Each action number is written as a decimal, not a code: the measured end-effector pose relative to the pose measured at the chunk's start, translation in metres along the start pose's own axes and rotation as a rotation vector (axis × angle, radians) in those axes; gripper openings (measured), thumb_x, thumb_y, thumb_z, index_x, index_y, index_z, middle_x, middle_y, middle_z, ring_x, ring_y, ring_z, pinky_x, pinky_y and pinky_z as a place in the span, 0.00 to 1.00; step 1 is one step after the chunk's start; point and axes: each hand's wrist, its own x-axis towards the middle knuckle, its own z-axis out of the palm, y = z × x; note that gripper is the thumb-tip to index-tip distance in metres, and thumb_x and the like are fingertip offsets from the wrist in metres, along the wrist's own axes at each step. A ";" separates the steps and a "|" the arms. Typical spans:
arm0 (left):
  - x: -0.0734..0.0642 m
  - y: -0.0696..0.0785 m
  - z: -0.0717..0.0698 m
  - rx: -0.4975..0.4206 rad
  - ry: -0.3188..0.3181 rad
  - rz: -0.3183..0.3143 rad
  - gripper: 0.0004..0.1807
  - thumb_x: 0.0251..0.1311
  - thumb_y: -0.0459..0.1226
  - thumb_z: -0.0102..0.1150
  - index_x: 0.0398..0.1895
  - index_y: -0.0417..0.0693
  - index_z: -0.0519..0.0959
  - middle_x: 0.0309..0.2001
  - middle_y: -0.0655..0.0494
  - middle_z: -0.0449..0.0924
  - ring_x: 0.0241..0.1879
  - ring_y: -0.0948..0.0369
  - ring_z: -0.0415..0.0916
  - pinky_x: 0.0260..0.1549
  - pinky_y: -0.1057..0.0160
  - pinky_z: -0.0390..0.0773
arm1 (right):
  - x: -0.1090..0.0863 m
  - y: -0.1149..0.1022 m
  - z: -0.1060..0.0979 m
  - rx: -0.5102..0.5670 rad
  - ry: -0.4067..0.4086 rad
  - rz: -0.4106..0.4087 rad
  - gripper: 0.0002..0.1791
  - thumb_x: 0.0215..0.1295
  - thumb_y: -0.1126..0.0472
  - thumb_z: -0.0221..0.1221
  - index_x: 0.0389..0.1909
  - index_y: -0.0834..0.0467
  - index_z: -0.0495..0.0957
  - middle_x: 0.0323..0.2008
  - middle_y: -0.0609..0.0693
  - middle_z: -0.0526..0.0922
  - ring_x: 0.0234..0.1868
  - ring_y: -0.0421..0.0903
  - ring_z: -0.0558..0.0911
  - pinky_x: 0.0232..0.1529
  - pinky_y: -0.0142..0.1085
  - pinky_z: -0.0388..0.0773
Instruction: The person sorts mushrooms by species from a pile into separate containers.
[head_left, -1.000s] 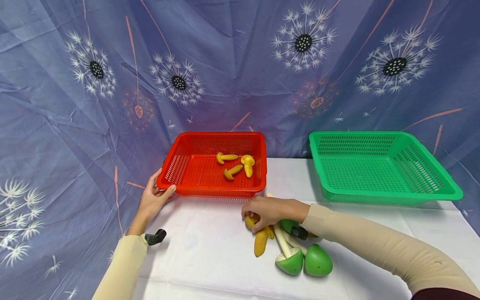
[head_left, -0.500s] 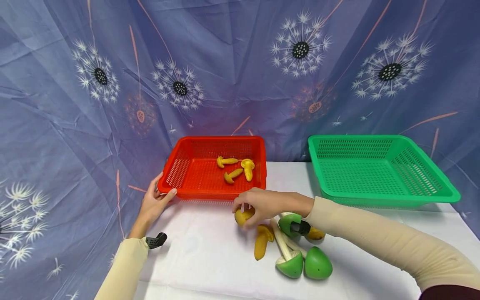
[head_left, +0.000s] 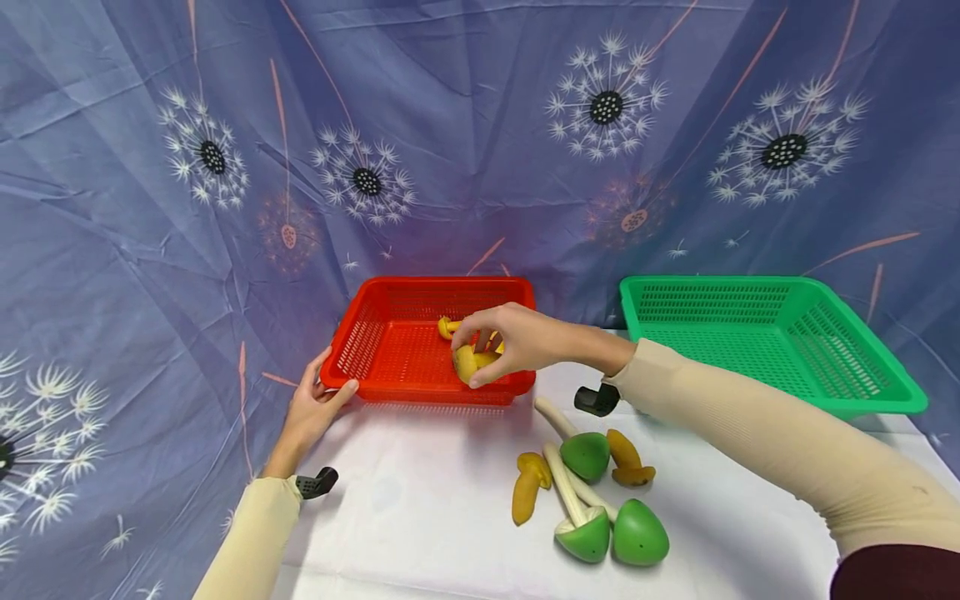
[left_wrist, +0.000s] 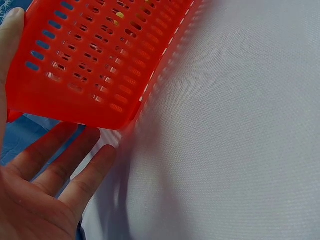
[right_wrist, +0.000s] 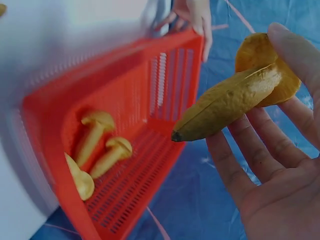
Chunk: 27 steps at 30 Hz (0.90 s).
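My right hand [head_left: 517, 337] holds a yellow-brown toy mushroom [head_left: 468, 363] over the front right of the red basket [head_left: 375, 385]. In the right wrist view the thumb presses the cap of this mushroom [right_wrist: 227, 102], with fingers beneath it, and its stem points away from the palm. My left hand [head_left: 309, 417] holds the front left corner of the basket, thumb at the front and fingers round the side. Several yellow mushrooms [right_wrist: 95, 132] lie inside the basket, partly hidden by my right hand in the head view.
On the white tablecloth [head_left: 420, 492] lie green-capped mushrooms [head_left: 640, 533] with pale stems. A yellow-brown mushroom [head_left: 527, 492] lies to their left and another yellow-brown mushroom [head_left: 628, 458] to their right. At the right stands a green basket [head_left: 750, 333]. A blue dandelion-print cloth [head_left: 480, 150] hangs behind.
My right hand has lifted the yellow-brown mushroom from the pile and carried it up and left to over the red basket. My left hand stays at the basket's corner.
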 end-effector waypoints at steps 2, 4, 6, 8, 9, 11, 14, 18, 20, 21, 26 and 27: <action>0.000 0.001 0.000 0.004 0.000 0.002 0.47 0.59 0.37 0.68 0.77 0.53 0.50 0.64 0.31 0.67 0.51 0.58 0.77 0.45 0.63 0.81 | 0.007 0.001 -0.008 -0.009 0.018 0.004 0.26 0.53 0.50 0.73 0.52 0.52 0.80 0.47 0.40 0.81 0.42 0.41 0.82 0.46 0.34 0.81; 0.000 0.000 0.000 0.004 -0.003 0.004 0.47 0.59 0.37 0.68 0.77 0.53 0.50 0.64 0.30 0.67 0.50 0.60 0.77 0.45 0.64 0.81 | 0.014 0.004 -0.014 -0.027 0.034 0.015 0.27 0.52 0.48 0.73 0.52 0.51 0.80 0.46 0.39 0.81 0.42 0.40 0.81 0.46 0.35 0.80; 0.000 -0.001 -0.001 0.003 -0.002 0.005 0.48 0.59 0.37 0.68 0.77 0.53 0.50 0.64 0.30 0.67 0.48 0.62 0.78 0.43 0.66 0.81 | 0.022 0.006 -0.019 -0.058 0.054 0.023 0.27 0.52 0.46 0.73 0.52 0.50 0.80 0.45 0.38 0.81 0.42 0.39 0.80 0.47 0.37 0.80; 0.002 -0.004 -0.001 -0.004 0.000 0.011 0.48 0.58 0.36 0.69 0.77 0.53 0.50 0.63 0.29 0.67 0.46 0.65 0.78 0.42 0.67 0.82 | 0.029 0.009 -0.024 -0.086 0.069 0.034 0.27 0.52 0.45 0.73 0.52 0.49 0.80 0.45 0.37 0.81 0.43 0.37 0.80 0.46 0.38 0.79; 0.003 -0.007 -0.001 -0.007 0.003 0.009 0.48 0.58 0.37 0.69 0.77 0.54 0.50 0.63 0.30 0.68 0.46 0.66 0.78 0.42 0.66 0.82 | 0.032 0.011 -0.026 -0.095 0.071 0.040 0.27 0.52 0.44 0.72 0.52 0.49 0.80 0.45 0.37 0.81 0.43 0.37 0.80 0.46 0.39 0.79; 0.006 -0.013 -0.002 -0.001 0.008 0.013 0.48 0.58 0.37 0.69 0.77 0.56 0.51 0.63 0.30 0.68 0.45 0.67 0.79 0.42 0.66 0.82 | 0.039 0.014 -0.028 -0.112 0.079 0.053 0.27 0.52 0.44 0.72 0.52 0.48 0.80 0.46 0.38 0.81 0.43 0.37 0.80 0.46 0.38 0.78; 0.010 -0.023 -0.003 -0.022 0.015 0.027 0.47 0.59 0.36 0.68 0.77 0.59 0.51 0.62 0.30 0.69 0.44 0.67 0.80 0.42 0.61 0.83 | 0.049 0.020 -0.030 -0.103 0.091 0.074 0.27 0.52 0.44 0.72 0.53 0.48 0.79 0.47 0.40 0.81 0.43 0.38 0.80 0.47 0.36 0.78; 0.012 -0.029 -0.004 -0.047 0.024 0.050 0.46 0.60 0.34 0.66 0.77 0.61 0.52 0.61 0.30 0.69 0.44 0.66 0.80 0.42 0.55 0.83 | 0.065 0.032 -0.029 -0.096 0.109 0.091 0.27 0.52 0.43 0.72 0.52 0.46 0.79 0.47 0.41 0.82 0.43 0.39 0.80 0.47 0.35 0.77; 0.012 -0.029 -0.003 -0.036 0.028 0.052 0.45 0.60 0.35 0.67 0.77 0.61 0.52 0.61 0.30 0.70 0.44 0.67 0.80 0.42 0.55 0.83 | 0.073 0.038 -0.027 -0.095 0.114 0.100 0.26 0.52 0.43 0.72 0.51 0.46 0.79 0.48 0.42 0.82 0.44 0.40 0.80 0.47 0.35 0.77; 0.011 -0.029 -0.003 -0.030 0.027 0.051 0.45 0.60 0.35 0.67 0.77 0.61 0.52 0.61 0.31 0.70 0.44 0.67 0.80 0.42 0.55 0.83 | 0.077 0.041 -0.025 -0.094 0.116 0.107 0.26 0.52 0.43 0.72 0.51 0.46 0.79 0.48 0.42 0.82 0.44 0.40 0.81 0.47 0.35 0.77; 0.012 -0.031 -0.002 -0.007 0.030 0.037 0.45 0.60 0.37 0.67 0.77 0.63 0.52 0.62 0.32 0.70 0.45 0.69 0.79 0.43 0.56 0.83 | 0.095 0.056 -0.018 -0.072 0.119 0.148 0.26 0.53 0.44 0.71 0.52 0.48 0.79 0.49 0.44 0.82 0.44 0.43 0.81 0.48 0.36 0.78; 0.012 -0.032 -0.002 -0.004 0.031 0.036 0.45 0.60 0.37 0.67 0.77 0.63 0.52 0.62 0.33 0.70 0.45 0.69 0.79 0.44 0.57 0.82 | 0.098 0.058 -0.017 -0.066 0.122 0.156 0.26 0.54 0.44 0.71 0.52 0.49 0.79 0.49 0.45 0.81 0.44 0.43 0.81 0.47 0.36 0.78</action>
